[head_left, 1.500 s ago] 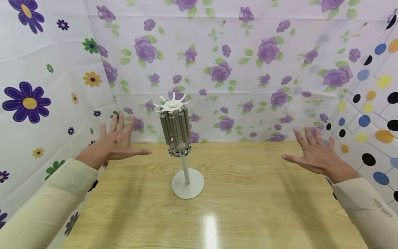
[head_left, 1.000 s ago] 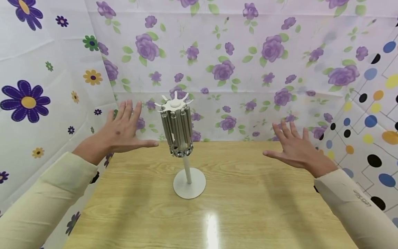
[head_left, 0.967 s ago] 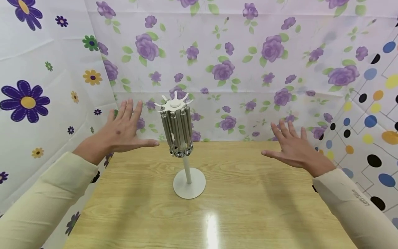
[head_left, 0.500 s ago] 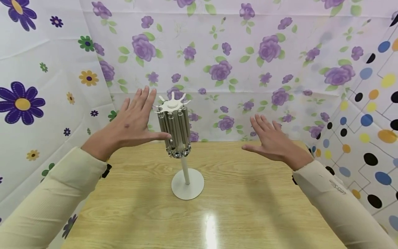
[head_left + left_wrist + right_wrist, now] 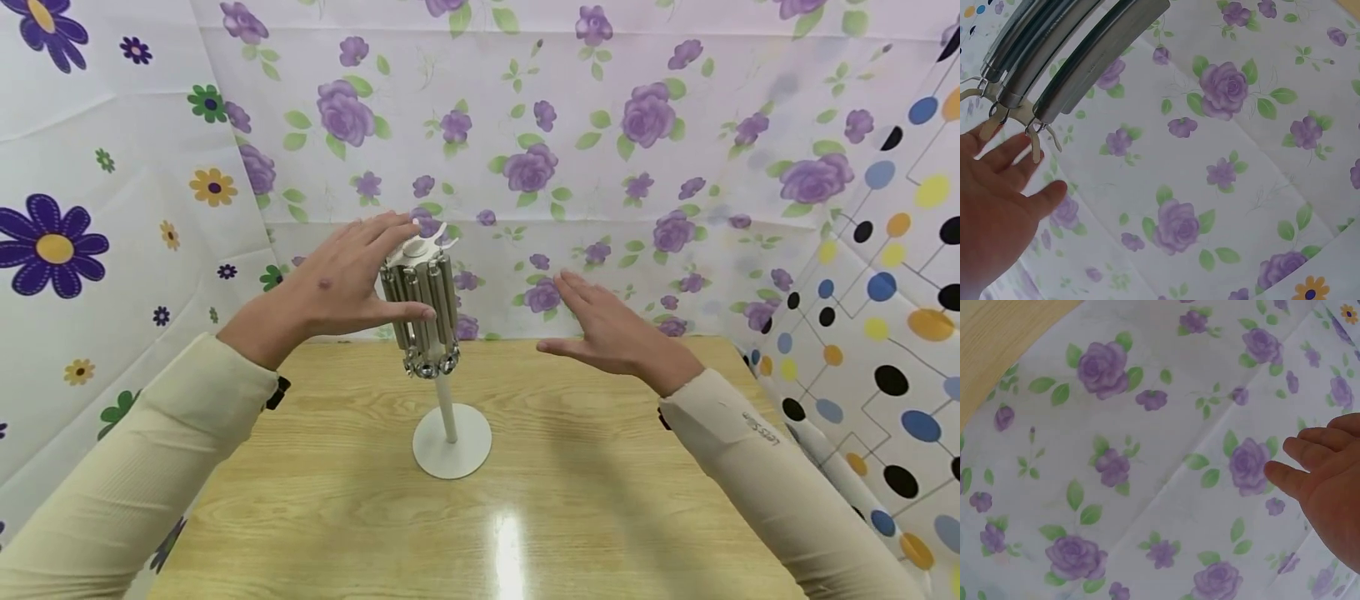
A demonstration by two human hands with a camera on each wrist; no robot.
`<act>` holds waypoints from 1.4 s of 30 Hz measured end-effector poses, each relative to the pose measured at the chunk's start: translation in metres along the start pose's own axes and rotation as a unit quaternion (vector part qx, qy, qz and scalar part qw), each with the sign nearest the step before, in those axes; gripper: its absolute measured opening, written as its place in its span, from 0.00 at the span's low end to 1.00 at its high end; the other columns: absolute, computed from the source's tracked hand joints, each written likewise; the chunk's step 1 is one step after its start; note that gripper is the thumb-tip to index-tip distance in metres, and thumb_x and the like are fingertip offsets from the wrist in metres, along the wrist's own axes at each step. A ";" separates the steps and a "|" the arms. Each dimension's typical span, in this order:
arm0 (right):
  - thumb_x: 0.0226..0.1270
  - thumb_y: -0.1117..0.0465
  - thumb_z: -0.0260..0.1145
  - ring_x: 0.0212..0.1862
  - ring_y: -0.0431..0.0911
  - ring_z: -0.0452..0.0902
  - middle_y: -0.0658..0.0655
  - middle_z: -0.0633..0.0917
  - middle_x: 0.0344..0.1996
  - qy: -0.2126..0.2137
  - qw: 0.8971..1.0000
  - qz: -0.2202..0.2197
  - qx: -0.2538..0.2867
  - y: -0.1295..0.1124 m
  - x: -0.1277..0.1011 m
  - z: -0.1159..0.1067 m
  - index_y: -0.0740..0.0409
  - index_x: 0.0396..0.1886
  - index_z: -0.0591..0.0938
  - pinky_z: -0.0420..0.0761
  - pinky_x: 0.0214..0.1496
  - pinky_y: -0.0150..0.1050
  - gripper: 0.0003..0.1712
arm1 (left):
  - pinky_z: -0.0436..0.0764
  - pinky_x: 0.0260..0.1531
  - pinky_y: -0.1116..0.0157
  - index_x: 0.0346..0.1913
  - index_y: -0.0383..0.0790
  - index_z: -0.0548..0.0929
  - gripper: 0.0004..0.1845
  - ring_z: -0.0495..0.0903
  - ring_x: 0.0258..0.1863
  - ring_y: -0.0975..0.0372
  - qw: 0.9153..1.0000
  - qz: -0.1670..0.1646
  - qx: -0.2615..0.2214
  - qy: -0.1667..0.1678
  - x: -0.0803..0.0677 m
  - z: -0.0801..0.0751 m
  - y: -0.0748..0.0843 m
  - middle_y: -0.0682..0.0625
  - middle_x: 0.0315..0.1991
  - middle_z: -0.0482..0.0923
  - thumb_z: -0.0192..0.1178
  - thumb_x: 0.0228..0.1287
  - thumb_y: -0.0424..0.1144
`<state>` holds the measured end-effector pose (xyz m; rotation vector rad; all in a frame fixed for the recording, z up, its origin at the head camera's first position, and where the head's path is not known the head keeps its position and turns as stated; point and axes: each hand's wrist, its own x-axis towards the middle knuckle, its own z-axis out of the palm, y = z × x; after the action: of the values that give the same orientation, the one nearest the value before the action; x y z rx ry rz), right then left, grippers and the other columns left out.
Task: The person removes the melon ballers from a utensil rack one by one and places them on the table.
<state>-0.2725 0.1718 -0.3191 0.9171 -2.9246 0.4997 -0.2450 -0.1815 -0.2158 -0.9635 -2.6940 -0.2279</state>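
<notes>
A white stand with a round base stands upright on the wooden table, left of centre. From the white hooks at its top hang several long metal pieces by small rings, with shiny rounded parts at the bottom. My left hand reaches over the stand's left side, fingers extended at the hooked top and thumb in front of the metal pieces. In the left wrist view, its fingertips are right at the hooks. My right hand hovers in the air right of the stand, fingers extended, holding nothing.
The light wood table reaches back to a cloth wall with purple roses. Flower-printed cloth hangs on the left, dotted cloth on the right. Cream sleeves cover both arms.
Both hands have moved inward. The left has come right and up to the top of the stand; the right has moved left toward it. The stand stays in place.
</notes>
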 end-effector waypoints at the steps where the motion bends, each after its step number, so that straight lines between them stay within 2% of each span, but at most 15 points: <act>1: 0.65 0.25 0.55 0.79 0.55 0.40 0.60 0.45 0.80 0.001 1.000 -0.002 0.009 -0.003 0.002 0.000 0.58 0.81 0.44 0.47 0.76 0.57 0.61 | 0.55 0.70 0.43 0.74 0.37 0.64 0.49 0.57 0.74 0.45 1.000 0.006 -0.010 0.006 0.002 0.001 0.000 0.39 0.75 0.60 0.69 0.57 0.62; 4: 0.65 0.27 0.56 0.79 0.53 0.40 0.58 0.45 0.80 0.001 0.999 -0.003 0.045 -0.011 0.009 0.000 0.56 0.82 0.45 0.49 0.76 0.56 0.60 | 0.63 0.66 0.44 0.69 0.37 0.72 0.41 0.66 0.69 0.46 0.999 0.022 -0.032 0.024 0.005 0.002 -0.002 0.40 0.68 0.70 0.71 0.58 0.57; 7: 0.67 0.30 0.57 0.79 0.53 0.42 0.57 0.48 0.80 0.000 0.997 -0.011 0.075 -0.021 0.017 0.000 0.55 0.82 0.45 0.50 0.75 0.56 0.57 | 0.67 0.64 0.46 0.64 0.37 0.75 0.37 0.70 0.65 0.47 0.998 0.031 -0.049 0.036 0.006 0.005 -0.003 0.42 0.63 0.75 0.72 0.58 0.54; 13: 0.74 0.44 0.60 0.74 0.56 0.59 0.61 0.62 0.75 0.040 0.989 -0.059 0.126 -0.044 0.037 0.007 0.58 0.79 0.56 0.62 0.71 0.55 0.43 | 0.73 0.60 0.47 0.58 0.36 0.78 0.30 0.75 0.61 0.48 0.993 0.052 -0.083 0.064 0.007 0.010 -0.006 0.42 0.59 0.78 0.73 0.57 0.50; 18: 0.77 0.54 0.58 0.69 0.53 0.69 0.61 0.70 0.71 0.073 0.970 -0.084 0.215 -0.063 0.053 0.012 0.61 0.76 0.64 0.69 0.68 0.46 0.33 | 0.77 0.55 0.49 0.54 0.34 0.83 0.26 0.80 0.56 0.48 0.985 0.091 -0.100 0.104 0.009 0.013 -0.010 0.42 0.56 0.81 0.75 0.56 0.45; 20: 0.77 0.56 0.58 0.67 0.52 0.71 0.61 0.73 0.69 0.081 0.960 -0.084 0.253 -0.070 0.059 0.014 0.62 0.75 0.66 0.71 0.66 0.43 0.31 | 0.78 0.54 0.50 0.53 0.33 0.84 0.25 0.81 0.55 0.48 0.983 0.099 -0.102 0.115 0.010 0.014 -0.012 0.42 0.54 0.82 0.76 0.55 0.43; 23: 0.77 0.58 0.58 0.64 0.50 0.75 0.60 0.76 0.66 0.094 0.950 -0.089 0.282 -0.080 0.067 0.018 0.61 0.72 0.70 0.75 0.63 0.40 0.27 | 0.79 0.52 0.51 0.51 0.33 0.85 0.23 0.82 0.53 0.49 0.981 0.104 -0.107 0.126 0.011 0.016 -0.013 0.42 0.53 0.83 0.76 0.55 0.42; 27: 0.77 0.61 0.58 0.61 0.48 0.78 0.59 0.80 0.62 0.106 0.942 -0.101 0.303 -0.088 0.076 0.023 0.62 0.69 0.74 0.77 0.60 0.38 0.24 | 0.80 0.48 0.52 0.50 0.34 0.86 0.22 0.82 0.51 0.49 0.979 0.106 -0.107 0.140 0.011 0.019 -0.012 0.42 0.53 0.83 0.76 0.55 0.41; 31: 0.76 0.63 0.59 0.57 0.48 0.81 0.59 0.82 0.58 0.113 0.938 -0.093 0.314 -0.092 0.079 0.027 0.63 0.66 0.76 0.78 0.57 0.37 0.22 | 0.81 0.45 0.53 0.48 0.34 0.86 0.20 0.83 0.49 0.50 0.975 0.117 -0.101 0.158 0.011 0.021 -0.011 0.42 0.51 0.84 0.76 0.55 0.41; 37: 0.74 0.64 0.61 0.51 0.47 0.84 0.59 0.85 0.52 0.128 0.941 -0.083 0.303 -0.092 0.079 0.026 0.64 0.61 0.79 0.81 0.53 0.38 0.19 | 0.82 0.45 0.53 0.46 0.33 0.86 0.20 0.84 0.49 0.49 0.972 0.127 -0.099 0.174 0.013 0.025 -0.011 0.41 0.50 0.84 0.76 0.54 0.41; 42: 0.73 0.65 0.62 0.50 0.47 0.84 0.59 0.85 0.50 0.130 0.944 -0.072 0.293 -0.089 0.076 0.020 0.65 0.60 0.78 0.81 0.53 0.39 0.18 | 0.82 0.43 0.53 0.44 0.32 0.86 0.19 0.84 0.47 0.48 0.971 0.122 -0.093 0.184 0.012 0.027 -0.013 0.40 0.49 0.85 0.76 0.54 0.41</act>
<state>-0.2837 0.0547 -0.3021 0.9991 -2.4717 1.4047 -0.2676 -0.1783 -0.2382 -1.1645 -2.2248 -0.5564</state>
